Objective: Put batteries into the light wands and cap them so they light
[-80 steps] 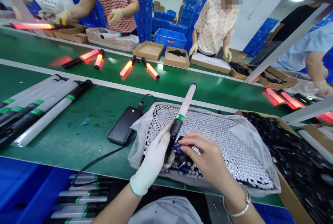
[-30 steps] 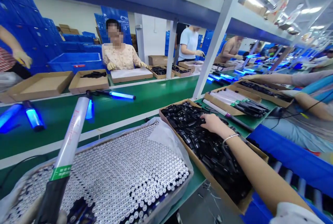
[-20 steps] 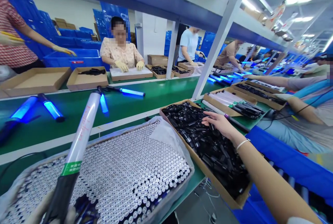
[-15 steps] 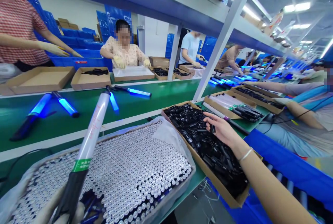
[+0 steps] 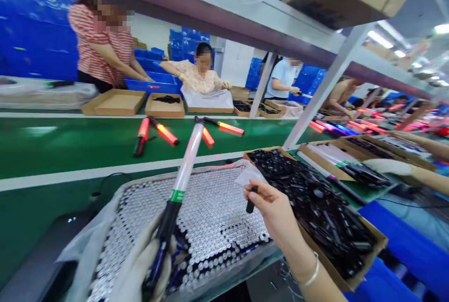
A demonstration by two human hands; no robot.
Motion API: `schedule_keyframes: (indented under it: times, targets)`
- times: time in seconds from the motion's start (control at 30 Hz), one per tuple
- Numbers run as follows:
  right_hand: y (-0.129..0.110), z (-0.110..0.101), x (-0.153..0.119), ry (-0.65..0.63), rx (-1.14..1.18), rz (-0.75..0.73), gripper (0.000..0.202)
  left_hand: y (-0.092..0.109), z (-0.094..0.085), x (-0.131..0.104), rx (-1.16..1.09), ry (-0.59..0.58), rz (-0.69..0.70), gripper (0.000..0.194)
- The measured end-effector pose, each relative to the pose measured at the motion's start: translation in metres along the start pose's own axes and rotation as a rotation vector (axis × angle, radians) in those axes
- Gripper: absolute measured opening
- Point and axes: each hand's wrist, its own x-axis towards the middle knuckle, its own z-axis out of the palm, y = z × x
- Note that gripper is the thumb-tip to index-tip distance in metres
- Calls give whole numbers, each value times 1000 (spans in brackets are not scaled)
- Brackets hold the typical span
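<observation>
My left hand (image 5: 140, 260), in a pale glove, is wrapped round the black handle of a traffic baton (image 5: 187, 166). The baton has a clear white tube and a green band, and it slants up and away, unlit. Something dark blue and shiny shows along its handle. Between the thumb and fingers of my bare right hand (image 5: 271, 203) is a small black plastic piece (image 5: 251, 200), held above the batteries (image 5: 210, 208). These stand on end in a lined tray, with a few lying at its near side. Right of my hand is a carton of black plastic pieces (image 5: 315, 199).
Red-lit batons (image 5: 168, 134) lie on the green conveyor (image 5: 105, 140) beyond. More white batons (image 5: 340, 154) fill a carton at right, near a co-worker's gloved hand (image 5: 386, 167). A slanted white post (image 5: 322, 91) and a shelf rise ahead. Several co-workers stand across the belt.
My right hand has moved left from the carton of black pieces to over the batteries, with one piece in it. The view has shifted left. The belt's batons went from blue to red.
</observation>
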Motion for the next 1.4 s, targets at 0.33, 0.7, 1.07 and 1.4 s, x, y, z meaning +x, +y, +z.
schedule_keyframes:
  times: [0.33, 0.7, 1.07, 1.4]
  targets:
    - [15, 56, -17, -168, 199, 206, 33, -8, -3, -2, -162, -192, 39, 72]
    - [41, 109, -88, -347, -312, -168, 17, -19, -8, -6, -68, -241, 258, 65]
    - [51, 111, -98, -403, -384, -214, 16, -25, -14, -1, -73, -318, 365, 59]
    - [61, 111, -99, -353, -403, -345, 12, -25, -12, 2, -37, -303, 429, 61]
